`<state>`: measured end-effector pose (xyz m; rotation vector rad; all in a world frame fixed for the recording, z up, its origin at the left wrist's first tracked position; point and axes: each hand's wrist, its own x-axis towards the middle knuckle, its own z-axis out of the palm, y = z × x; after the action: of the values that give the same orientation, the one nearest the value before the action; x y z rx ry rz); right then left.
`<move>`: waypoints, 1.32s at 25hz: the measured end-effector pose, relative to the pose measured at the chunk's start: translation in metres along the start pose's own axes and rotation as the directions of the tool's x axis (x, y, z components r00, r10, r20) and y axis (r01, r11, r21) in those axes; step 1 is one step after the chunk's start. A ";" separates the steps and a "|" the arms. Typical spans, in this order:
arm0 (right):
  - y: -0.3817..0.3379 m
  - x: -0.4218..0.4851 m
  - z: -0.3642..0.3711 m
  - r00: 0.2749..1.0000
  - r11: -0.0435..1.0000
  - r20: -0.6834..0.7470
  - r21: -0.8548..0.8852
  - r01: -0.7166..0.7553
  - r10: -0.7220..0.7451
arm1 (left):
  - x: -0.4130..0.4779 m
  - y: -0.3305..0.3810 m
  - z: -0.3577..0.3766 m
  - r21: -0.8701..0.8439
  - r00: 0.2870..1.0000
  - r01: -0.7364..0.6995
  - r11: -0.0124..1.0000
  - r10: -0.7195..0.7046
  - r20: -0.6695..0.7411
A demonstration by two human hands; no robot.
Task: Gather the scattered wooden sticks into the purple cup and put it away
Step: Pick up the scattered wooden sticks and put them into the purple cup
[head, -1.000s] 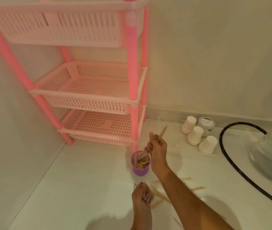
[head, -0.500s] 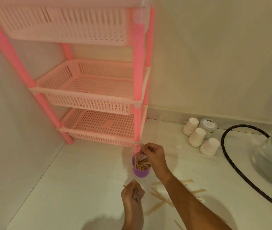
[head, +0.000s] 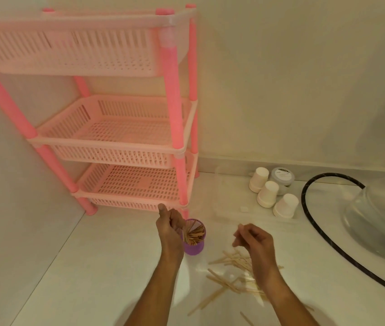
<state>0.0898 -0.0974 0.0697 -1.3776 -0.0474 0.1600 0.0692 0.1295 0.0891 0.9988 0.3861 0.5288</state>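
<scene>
The purple cup (head: pixel 194 248) stands on the white floor, just in front of the pink rack's front leg, with a bundle of wooden sticks (head: pixel 192 235) upright inside it. My left hand (head: pixel 170 229) is at the cup's left rim, its fingers closed on a stick among those in the cup. My right hand (head: pixel 253 241) hovers to the cup's right with fingers loosely curled and apart, holding nothing. Beneath it and toward me, several scattered sticks (head: pixel 229 282) lie flat on the floor.
A pink three-tier basket rack (head: pixel 125 184) fills the corner behind the cup. Three upturned white paper cups (head: pixel 266 194) and a grey-lidded jar (head: pixel 282 177) sit by the wall. A black hose (head: pixel 309 220) loops around a glass bowl (head: pixel 379 220) at right.
My right hand has left the cup and moved right, over the scattered sticks. My left hand has risen from the floor to the cup's rim with a stick.
</scene>
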 end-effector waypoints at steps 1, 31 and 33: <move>0.002 -0.007 -0.014 1.000 1.000 -0.019 0.000 -0.007 0.007 | 0.002 -0.004 0.002 0.020 1.000 -0.002 1.000 0.002 0.012; 0.074 -0.050 -0.113 0.924 -0.039 0.357 -0.930 0.365 0.138 | -0.089 -0.120 -0.030 0.753 0.790 -0.593 -0.284 -0.387 0.476; 0.073 -0.050 -0.111 0.928 -0.056 0.358 -0.929 0.365 0.103 | -0.090 -0.122 -0.026 0.701 0.761 -0.643 -0.308 -0.366 0.536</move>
<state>0.0487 -0.1991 -0.0200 -2.9160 -0.7712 0.1849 0.0119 0.0418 -0.0234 3.0187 -0.1181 -0.1657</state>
